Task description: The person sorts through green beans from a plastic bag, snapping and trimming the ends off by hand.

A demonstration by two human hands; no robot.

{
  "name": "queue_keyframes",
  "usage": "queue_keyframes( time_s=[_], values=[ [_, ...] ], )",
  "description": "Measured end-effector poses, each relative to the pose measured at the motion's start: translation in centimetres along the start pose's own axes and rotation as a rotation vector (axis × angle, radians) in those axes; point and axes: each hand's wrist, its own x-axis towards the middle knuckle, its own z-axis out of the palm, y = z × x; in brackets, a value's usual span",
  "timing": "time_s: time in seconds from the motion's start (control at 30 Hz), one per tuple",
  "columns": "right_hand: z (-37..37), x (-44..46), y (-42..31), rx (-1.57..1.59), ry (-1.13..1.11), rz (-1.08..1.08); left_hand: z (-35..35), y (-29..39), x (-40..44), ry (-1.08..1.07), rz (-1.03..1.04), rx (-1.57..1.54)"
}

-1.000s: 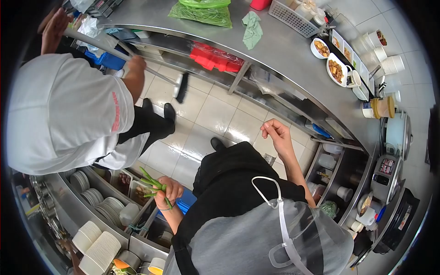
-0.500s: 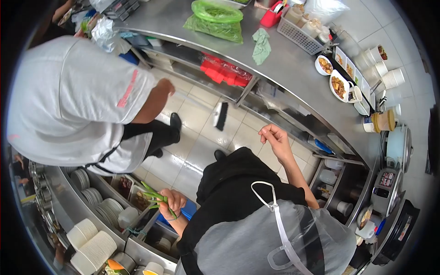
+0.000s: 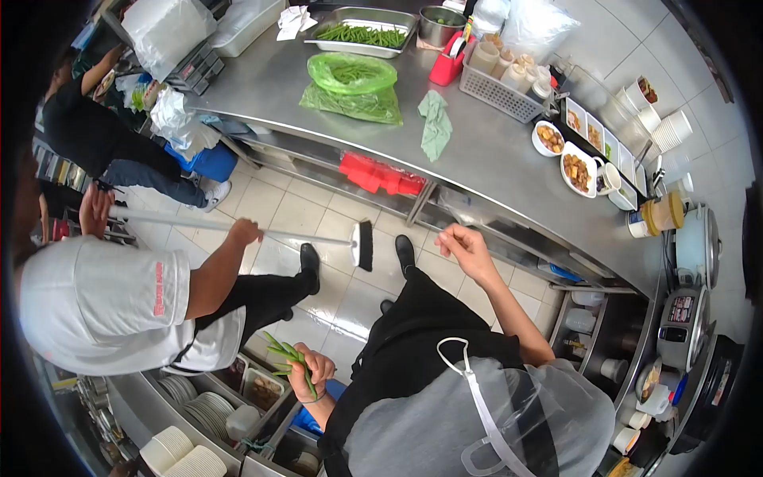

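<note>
In my left hand (image 3: 312,375), low in the view, a small bunch of green beans (image 3: 286,354) is gripped, with the ends sticking out to the left. My right hand (image 3: 463,248) is held up over the floor in front of the counter, thumb and fingers pinched together; whether anything tiny is between them I cannot make out. On the steel counter (image 3: 493,163) lies an open green plastic bag (image 3: 354,105) with more beans inside. Behind it, a metal tray (image 3: 367,52) holds a layer of green beans.
To my left a co-worker (image 3: 119,302) grips a broom (image 3: 362,245) whose head is near my feet. Another person (image 3: 111,119) stands farther back. A green cloth (image 3: 435,126), a sauce-bottle basket (image 3: 502,94) and food bowls (image 3: 579,171) line the counter. Plates (image 3: 208,413) are stacked behind.
My view has shifted, bringing the bean tray and the farther person into sight. The broom head has swung left relative to my feet. My left hand still holds the beans; my right stays pinched.
</note>
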Motion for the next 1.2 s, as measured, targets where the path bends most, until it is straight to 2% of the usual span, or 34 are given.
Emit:
queue_keyframes(
  time_s=[0.03, 0.1, 0.17, 0.2, 0.23, 0.3, 0.37, 0.43, 0.5, 0.57, 0.6, 0.63, 0.77, 0.83, 0.9, 0.97, 1.1, 1.13, 1.17, 1.2],
  values=[
    [-0.2, 2.3, -0.6, 0.001, -0.002, -0.008, 0.0, 0.0, 0.6, 0.067, -0.017, 0.012],
    [-0.4, 7.7, -2.3, -0.157, -0.012, -0.16, -0.2, -0.1, 1.8, 0.13, -0.026, 0.032],
    [-0.2, 14.1, -4.3, -0.143, 0.061, -0.325, -0.6, 0.0, 3.3, 0.213, -0.058, 0.129],
    [-0.2, 17.6, -5.2, -0.18, 0.104, -0.369, 0.6, -0.1, 5.3, 0.175, -0.013, 0.005],
    [-0.2, 21.1, -6.2, -0.216, 0.15, -0.413, 0.7, -0.3, 6.8, 0.168, -0.006, 0.016],
    [0.1, 28.6, -6.5, -0.278, 0.281, -0.516, 0.8, -0.7, 9.9, 0.291, -0.015, -0.145],
    [1.3, 34.6, -6.9, -0.375, 0.408, -0.601, 1.2, -1.4, 14.2, 0.308, -0.049, -0.368],
    [2.1, 39.3, -5.8, -0.591, 0.21, -0.558, 1.5, -2.3, 19.6, 0.36, -0.106, -0.514],
    [2.9, 42.5, -3.7, -0.932, 0.01, -0.491, 0.4, -3.3, 25.1, 0.313, -0.188, -0.559],
    [3.3, 42.1, -4.4, -1.021, -0.138, -0.373, -0.9, -4.4, 31.8, 0.335, -0.244, -0.374],
    [3.2, 41.9, -4.1, -0.972, -0.151, -0.383, 1.3, -4.2, 36.3, 0.445, -0.273, -0.166],
    [2.9, 41.7, -3.9, -0.922, -0.162, -0.393, -0.1, -4.8, 40.3, 0.312, -0.29, -0.169],
    [0.1, 38.7, -2.8, -0.775, -0.026, -0.665, -0.4, -6.8, 58.6, 0.201, -0.39, 0.038],
    [-1.6, 36.5, -2.8, -0.679, 0.021, -0.671, -2.0, -8.9, 67.0, 0.136, -0.446, 0.162],
    [-3.6, 34.8, -2.7, -0.632, 0.012, -0.58, -3.3, -10.9, 73.5, 0.121, -0.477, 0.231],
    [-5.4, 33.5, -2.5, -0.593, 0.014, -0.542, -4.2, -12.6, 78.4, 0.199, -0.573, 0.479],
    [-7.3, 32.8, -2.1, -0.537, 0.025, -0.473, -3.8, -15.9, 83.3, 0.279, -0.609, 0.61],
    [-7.8, 32.9, -2.2, -0.541, 0.027, -0.468, -4.4, -16.3, 84.1, 0.265, -0.611, 0.758],
    [-8.3, 33.0, -2.4, -0.521, 0.04, -0.46, -5.0, -16.7, 84.7, 0.25, -0.609, 0.906],
    [-8.8, 33.3, -2.5, -0.5, 0.052, -0.455, -5.4, -16.8, 84.7, 0.254, -0.485, 0.918]
  ],
)
